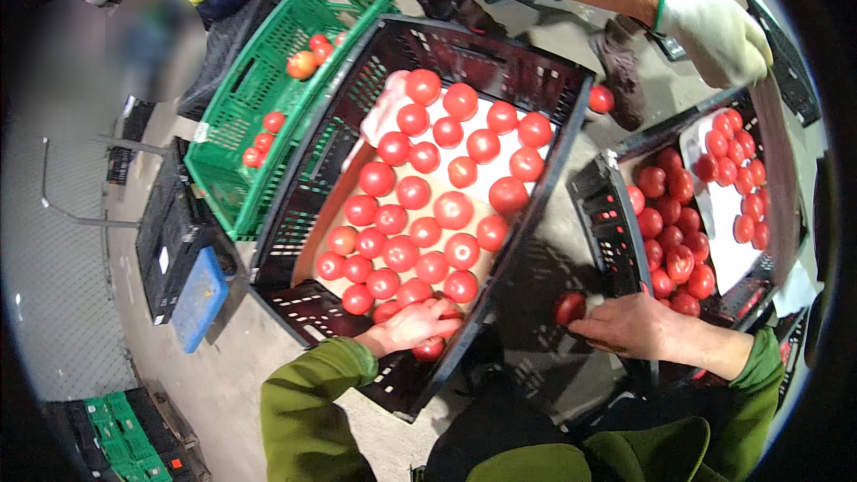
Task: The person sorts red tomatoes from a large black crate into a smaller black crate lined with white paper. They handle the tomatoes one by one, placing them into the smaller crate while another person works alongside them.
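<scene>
Rows of red tomatoes (400, 254) lie on paper and cardboard in a black plastic crate (462, 57) before me. My left hand (416, 327) rests on tomatoes at the crate's near end, its fingers over one of them; whether it grips that one cannot be told. Between the two black crates, my right hand (626, 327) has its fingertips at a single red tomato (570, 308), held at its right side. Right of this hand stands a second black crate (614, 248) with piled tomatoes (669, 231) and a white paper sheet (726, 248) bearing more.
A green crate (231, 181) with several tomatoes adjoins the middle crate. Another person's gloved hand (723, 37) reaches over the right crate, by a dark sheet. One tomato (600, 99) is beside a shoe (619, 70). A blue board (199, 301) leans at the left.
</scene>
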A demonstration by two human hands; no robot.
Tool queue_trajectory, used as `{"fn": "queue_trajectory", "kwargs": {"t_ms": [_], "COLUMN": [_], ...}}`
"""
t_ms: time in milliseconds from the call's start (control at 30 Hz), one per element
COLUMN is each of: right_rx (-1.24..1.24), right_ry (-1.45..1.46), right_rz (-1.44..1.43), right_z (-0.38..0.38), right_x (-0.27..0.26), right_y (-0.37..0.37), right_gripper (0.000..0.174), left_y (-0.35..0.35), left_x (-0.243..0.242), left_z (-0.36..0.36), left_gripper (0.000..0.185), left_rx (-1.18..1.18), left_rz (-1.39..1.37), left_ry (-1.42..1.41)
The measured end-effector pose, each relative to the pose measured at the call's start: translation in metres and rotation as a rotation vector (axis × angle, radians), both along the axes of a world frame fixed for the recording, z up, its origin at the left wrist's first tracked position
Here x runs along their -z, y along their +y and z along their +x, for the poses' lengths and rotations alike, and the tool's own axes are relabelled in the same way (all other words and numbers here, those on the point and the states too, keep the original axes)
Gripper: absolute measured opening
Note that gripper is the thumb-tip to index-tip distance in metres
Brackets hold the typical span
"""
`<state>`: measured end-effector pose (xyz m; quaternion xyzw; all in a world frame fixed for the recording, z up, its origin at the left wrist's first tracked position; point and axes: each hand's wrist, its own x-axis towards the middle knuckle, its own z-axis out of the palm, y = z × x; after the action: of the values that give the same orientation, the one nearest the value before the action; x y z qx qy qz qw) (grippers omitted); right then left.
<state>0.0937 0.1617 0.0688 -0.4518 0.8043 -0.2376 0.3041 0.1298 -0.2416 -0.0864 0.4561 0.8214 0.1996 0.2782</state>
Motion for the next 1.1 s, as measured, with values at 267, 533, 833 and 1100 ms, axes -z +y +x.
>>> {"fn": "queue_trajectory", "kwargs": {"t_ms": [267,533,833,1100], "right_rx": [0.180,-0.114,1.134,1.228], "right_ry": [-0.099,0.329,0.386,0.453], "right_rz": [-0.086,-0.240,0.047,0.512], "right_z": [0.018,0.052,0.021,-0.004], "right_x": [0.064,0.067,0.040,0.135], "right_y": [0.059,0.083,0.191,0.251], "right_gripper": [0.022,0.019,0.028,0.024], "left_y": [0.023,0.036,0.070,0.104], "left_x": [-0.019,-0.022,-0.106,-0.206], "left_z": [-0.022,-0.035,-0.036,-0.014], "left_gripper": [0.038,0.029,0.024,0.020], "left_rx": [-0.103,-0.264,-0.667,-1.114], "left_rz": [-0.163,-0.222,-0.297,-0.113], "left_ry": [-0.062,-0.124,-0.255,-0.360]}}
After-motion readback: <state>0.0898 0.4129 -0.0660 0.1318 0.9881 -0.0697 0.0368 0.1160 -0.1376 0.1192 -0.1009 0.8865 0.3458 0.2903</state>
